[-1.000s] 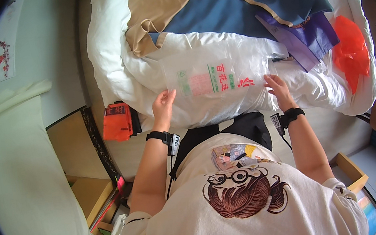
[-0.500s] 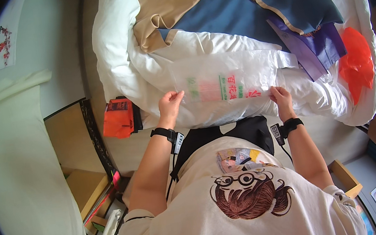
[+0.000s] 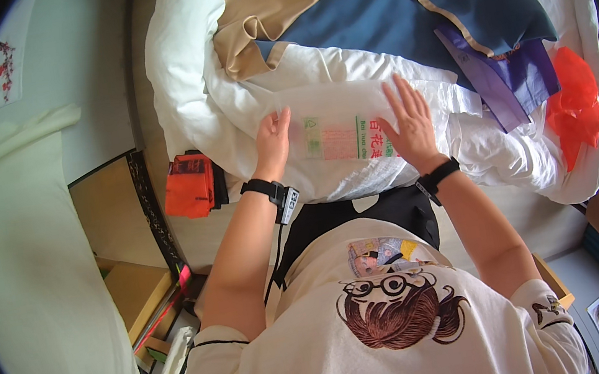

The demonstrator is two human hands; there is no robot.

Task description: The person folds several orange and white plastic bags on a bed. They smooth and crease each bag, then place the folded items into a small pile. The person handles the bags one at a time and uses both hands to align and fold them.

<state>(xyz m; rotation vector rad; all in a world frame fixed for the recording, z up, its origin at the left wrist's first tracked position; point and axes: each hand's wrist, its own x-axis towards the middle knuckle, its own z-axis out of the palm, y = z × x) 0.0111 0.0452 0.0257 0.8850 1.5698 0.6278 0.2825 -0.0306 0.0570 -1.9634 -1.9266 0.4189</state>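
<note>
A translucent white plastic bag [image 3: 339, 131] with red and green print lies flattened on the white quilt [image 3: 231, 147] in front of me. My left hand [image 3: 274, 143] is closed at the bag's left edge, with its fingertips pinched on the plastic. Flat across the bag's right part rests my right hand [image 3: 409, 124], its fingers stretched out and holding nothing. The bag's end with handles reaches out to the right from beneath that hand. Part of the red print is hidden under the palm.
Beyond the bag lies a blue garment with tan trim [image 3: 366, 10]. To the right are a purple bag [image 3: 505, 83] and a crumpled red plastic bag [image 3: 573, 107]. A folded orange-red bag [image 3: 190, 189] sits on the left by the quilt's edge.
My right hand has let go of the bag's lower right edge, moved left and away from me, and spread flat on the plastic. My left hand has shifted slightly farther up the left edge.
</note>
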